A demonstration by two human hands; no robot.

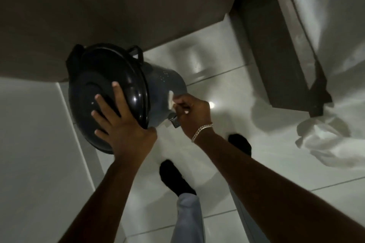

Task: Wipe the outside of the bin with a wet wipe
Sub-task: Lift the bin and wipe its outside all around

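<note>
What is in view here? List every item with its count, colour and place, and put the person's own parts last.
bin: one, dark grey body, on the floor against the cabinet, seen from above
bin lid: one, glossy black, closed on the bin
pedal: one, dark, at the foot of the bin
wet wipe: one, white, pressed on the side of the bin
cabinet: one, brown, upper left
floor: white glossy tiles, below everything
white cloth: one, crumpled, right edge
bracelet: one, silver chain, right wrist
shoes: two, black, on the floor
trousers: light grey, bottom centre
left hand: flat on the lid
right hand: pinching the wipe
</note>
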